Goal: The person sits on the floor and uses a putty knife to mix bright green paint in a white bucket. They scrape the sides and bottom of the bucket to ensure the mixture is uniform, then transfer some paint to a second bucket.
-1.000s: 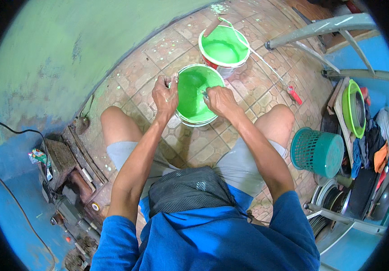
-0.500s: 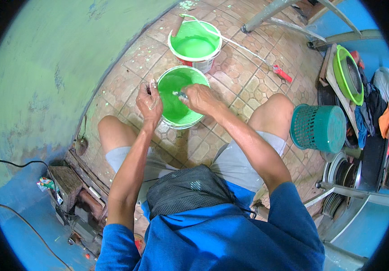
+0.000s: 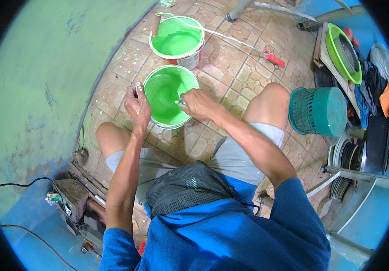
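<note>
Patchy green wall (image 3: 45, 63), tiled floor (image 3: 230, 63)

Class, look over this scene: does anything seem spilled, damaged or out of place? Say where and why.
Green spatters dot the floor tiles beside the green wall, outside the buckets. That wall has dark, scuffed-looking patches. The teal basket near the right knee isn't upright: its base shows.
</note>
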`<action>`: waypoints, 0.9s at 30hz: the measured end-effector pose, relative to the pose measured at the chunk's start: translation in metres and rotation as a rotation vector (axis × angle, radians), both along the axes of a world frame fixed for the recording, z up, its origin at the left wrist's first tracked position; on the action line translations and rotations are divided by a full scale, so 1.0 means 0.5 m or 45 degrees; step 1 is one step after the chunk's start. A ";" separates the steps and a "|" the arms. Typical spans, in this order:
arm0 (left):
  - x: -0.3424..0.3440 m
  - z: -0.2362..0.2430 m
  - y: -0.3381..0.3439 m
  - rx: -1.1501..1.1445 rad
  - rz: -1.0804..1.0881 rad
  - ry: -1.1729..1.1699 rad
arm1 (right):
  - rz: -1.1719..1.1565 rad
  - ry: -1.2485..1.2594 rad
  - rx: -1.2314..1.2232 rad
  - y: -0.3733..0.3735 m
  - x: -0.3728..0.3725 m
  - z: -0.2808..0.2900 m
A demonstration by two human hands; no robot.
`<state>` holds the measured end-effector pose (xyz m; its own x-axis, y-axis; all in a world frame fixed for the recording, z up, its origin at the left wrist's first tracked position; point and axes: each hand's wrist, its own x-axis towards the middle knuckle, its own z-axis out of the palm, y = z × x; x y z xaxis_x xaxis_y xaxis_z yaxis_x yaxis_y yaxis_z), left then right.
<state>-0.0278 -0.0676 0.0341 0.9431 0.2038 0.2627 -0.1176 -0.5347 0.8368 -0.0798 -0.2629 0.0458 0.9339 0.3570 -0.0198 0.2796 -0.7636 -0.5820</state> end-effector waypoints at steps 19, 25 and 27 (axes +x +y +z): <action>-0.008 0.000 -0.008 0.028 0.013 0.063 | -0.008 0.242 0.040 0.042 -0.018 -0.013; -0.014 0.006 -0.007 0.007 0.037 0.081 | 0.028 0.048 0.164 0.060 0.026 -0.002; -0.013 0.001 -0.008 -0.081 0.005 0.039 | -0.058 0.012 0.155 0.049 0.044 -0.002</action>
